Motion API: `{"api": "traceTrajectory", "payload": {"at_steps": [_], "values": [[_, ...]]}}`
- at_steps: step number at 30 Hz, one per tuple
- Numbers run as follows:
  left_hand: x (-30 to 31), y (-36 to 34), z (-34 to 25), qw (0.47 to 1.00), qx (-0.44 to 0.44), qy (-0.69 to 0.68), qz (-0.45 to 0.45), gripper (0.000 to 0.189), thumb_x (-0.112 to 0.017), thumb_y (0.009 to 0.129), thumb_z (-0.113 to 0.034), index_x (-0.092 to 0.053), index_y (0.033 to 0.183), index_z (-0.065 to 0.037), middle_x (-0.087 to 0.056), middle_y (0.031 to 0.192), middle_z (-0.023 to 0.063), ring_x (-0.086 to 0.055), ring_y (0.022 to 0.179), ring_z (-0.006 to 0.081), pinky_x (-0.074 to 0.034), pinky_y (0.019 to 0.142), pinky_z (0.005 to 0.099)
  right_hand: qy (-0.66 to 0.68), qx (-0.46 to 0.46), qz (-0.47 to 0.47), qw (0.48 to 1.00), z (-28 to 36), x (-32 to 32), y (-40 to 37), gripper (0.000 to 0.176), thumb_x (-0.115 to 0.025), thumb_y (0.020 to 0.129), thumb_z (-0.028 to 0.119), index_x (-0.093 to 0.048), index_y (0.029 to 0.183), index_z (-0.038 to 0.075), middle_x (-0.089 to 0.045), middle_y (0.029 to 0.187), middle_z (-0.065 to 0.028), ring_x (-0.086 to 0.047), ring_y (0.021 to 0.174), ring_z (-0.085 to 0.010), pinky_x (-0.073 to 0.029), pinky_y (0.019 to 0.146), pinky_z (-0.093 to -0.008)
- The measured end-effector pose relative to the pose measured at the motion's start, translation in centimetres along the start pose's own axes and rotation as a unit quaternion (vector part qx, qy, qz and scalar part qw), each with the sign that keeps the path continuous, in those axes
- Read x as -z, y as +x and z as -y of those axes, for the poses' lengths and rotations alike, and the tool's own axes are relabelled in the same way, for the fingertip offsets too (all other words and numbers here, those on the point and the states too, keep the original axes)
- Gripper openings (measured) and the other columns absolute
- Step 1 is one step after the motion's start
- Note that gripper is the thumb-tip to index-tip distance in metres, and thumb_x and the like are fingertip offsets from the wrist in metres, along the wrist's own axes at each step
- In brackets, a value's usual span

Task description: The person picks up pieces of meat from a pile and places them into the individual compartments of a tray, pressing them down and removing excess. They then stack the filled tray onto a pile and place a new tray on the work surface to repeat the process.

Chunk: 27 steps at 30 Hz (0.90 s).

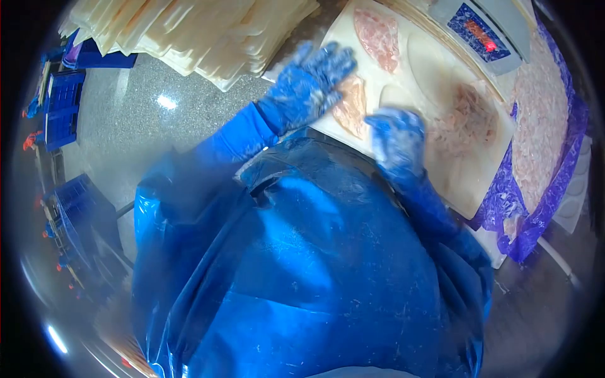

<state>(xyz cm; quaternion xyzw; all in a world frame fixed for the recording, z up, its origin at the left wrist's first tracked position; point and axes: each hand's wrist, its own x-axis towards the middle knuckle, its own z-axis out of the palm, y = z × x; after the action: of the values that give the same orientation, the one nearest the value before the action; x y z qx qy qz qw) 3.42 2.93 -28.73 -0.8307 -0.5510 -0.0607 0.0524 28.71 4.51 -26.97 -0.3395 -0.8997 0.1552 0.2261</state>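
My left hand, in a wet blue glove, has its fingers spread over the upper left part of a white board. Its fingertips are beside a thin piece of pale meat. To the right of that piece is my right hand, also gloved, with its fingers curled and partly blurred; what they hold, if anything, is hidden. A larger flat meat piece lies further up the board. Small meat scraps are heaped on the board's right side.
Stacked pale sheets stand at the upper left. A scale with a red display is at the upper right, next to a purple-lined container full of pale meat. Blue crates and several distant people are at the far left.
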Motion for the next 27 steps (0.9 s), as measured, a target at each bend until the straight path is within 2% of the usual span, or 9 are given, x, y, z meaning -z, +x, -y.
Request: {"api": "traceTrajectory", "payload": {"at_steps": [4,7,9,13,14,15,21,25,27], "values": [[0.2,2.5,-1.4,0.984,0.148,-0.056,-0.085,0.074,-0.047,0.099,-0.049,-0.027,0.156,-0.006,-0.022,0.164,0.0138,-0.017,0.152,0.0297,-0.01,0.123,0.0479,-0.045,-0.071,-0.091,0.992,-3.6,4.2,-4.5,0.018,-0.06,0.091,0.007,-0.07,0.105,0.008,-0.067,0.107,-0.0082,-0.059,0.107,-0.0275,-0.044,0.098,-0.0405],[-1.0,3.5,-4.5,0.995,0.019,-0.095,0.003,0.073,-0.049,0.099,-0.05,-0.027,0.157,-0.012,-0.023,0.163,0.0137,-0.017,0.152,0.0307,-0.012,0.122,0.0475,-0.11,-0.145,-0.147,0.972,-7.1,7.0,-7.5,0.018,-0.062,0.092,0.006,-0.07,0.109,0.005,-0.069,0.108,-0.0097,-0.062,0.105,-0.0263,-0.046,0.097,-0.0384],[-2.0,5.2,-2.7,0.994,0.065,-0.06,-0.07,0.072,-0.048,0.099,-0.051,-0.026,0.157,-0.015,-0.023,0.164,0.0128,-0.017,0.152,0.03,-0.011,0.122,0.0477,0.005,-0.254,-0.187,0.949,-7.8,9.5,-7.4,0.019,-0.063,0.093,0.009,-0.069,0.111,0.004,-0.07,0.109,-0.0107,-0.064,0.103,-0.0236,-0.048,0.094,-0.035],[-0.6,7.2,-7.3,0.986,0.073,-0.096,-0.116,0.066,-0.054,0.098,-0.045,-0.037,0.153,-0.013,-0.034,0.158,0.0135,-0.03,0.146,0.032,-0.021,0.12,0.0459,0.034,-0.248,-0.222,0.942,-9.1,9.1,-5.8,0.025,-0.07,0.087,0.017,-0.069,0.111,0.009,-0.069,0.107,-0.0128,-0.064,0.098,-0.0314,-0.05,0.09,-0.0413],[0.3,9.1,-9.5,0.934,-0.006,-0.315,-0.167,0.056,-0.062,0.095,-0.038,-0.051,0.143,-0.011,-0.054,0.141,0.0141,-0.049,0.131,0.0311,-0.038,0.111,0.0423,0.036,-0.254,-0.224,0.94,-9.6,7.8,-5.4,0.025,-0.07,0.087,0.017,-0.069,0.111,0.009,-0.069,0.107,-0.0128,-0.064,0.098,-0.0314,-0.05,0.09,-0.0413],[0.9,10.7,-11.8,0.941,-0.046,-0.275,-0.193,0.042,-0.069,0.089,-0.032,-0.065,0.123,-0.009,-0.065,0.115,0.012,-0.061,0.108,0.0306,-0.05,0.092,0.0412,-0.054,-0.203,-0.172,0.963,-10.2,6.2,-5.3,0.024,-0.07,0.087,0.018,-0.069,0.109,0.009,-0.069,0.106,-0.0125,-0.064,0.096,-0.0316,-0.05,0.089,-0.042],[-1.1,12.8,-13.0,0.971,-0.032,-0.213,-0.102,0.026,-0.072,0.081,-0.022,-0.067,0.103,-0.009,-0.066,0.096,0.0127,-0.063,0.088,0.032,-0.051,0.078,0.0429,-0.142,-0.182,-0.068,0.971,-13.9,9.0,-10.6,0.024,-0.072,0.084,0.02,-0.069,0.105,0.009,-0.07,0.1,-0.0111,-0.065,0.096,-0.0314,-0.051,0.085,-0.0402],[-0.9,11.5,-12.0,0.935,0.021,-0.344,-0.086,0.02,-0.071,0.083,-0.01,-0.066,0.102,-0.006,-0.067,0.094,0.0133,-0.063,0.087,0.0322,-0.053,0.081,0.0389,0.027,-0.255,-0.125,0.958,-14.8,10.3,-10.3,0.012,-0.066,0.088,0.005,-0.066,0.1,0.009,-0.067,0.096,-0.0095,-0.064,0.094,-0.0207,-0.05,0.085,-0.0316],[-0.7,11.6,-12.4,0.916,0.051,-0.393,-0.057,0.018,-0.07,0.084,-0.007,-0.065,0.101,-0.004,-0.067,0.094,0.0134,-0.063,0.088,0.0319,-0.053,0.083,0.0375,0.098,-0.148,-0.234,0.956,-13.1,8.1,-6.6,0.02,-0.075,0.081,0.019,-0.068,0.097,0.008,-0.066,0.103,-0.0117,-0.062,0.096,-0.032,-0.05,0.085,-0.0402]]}}
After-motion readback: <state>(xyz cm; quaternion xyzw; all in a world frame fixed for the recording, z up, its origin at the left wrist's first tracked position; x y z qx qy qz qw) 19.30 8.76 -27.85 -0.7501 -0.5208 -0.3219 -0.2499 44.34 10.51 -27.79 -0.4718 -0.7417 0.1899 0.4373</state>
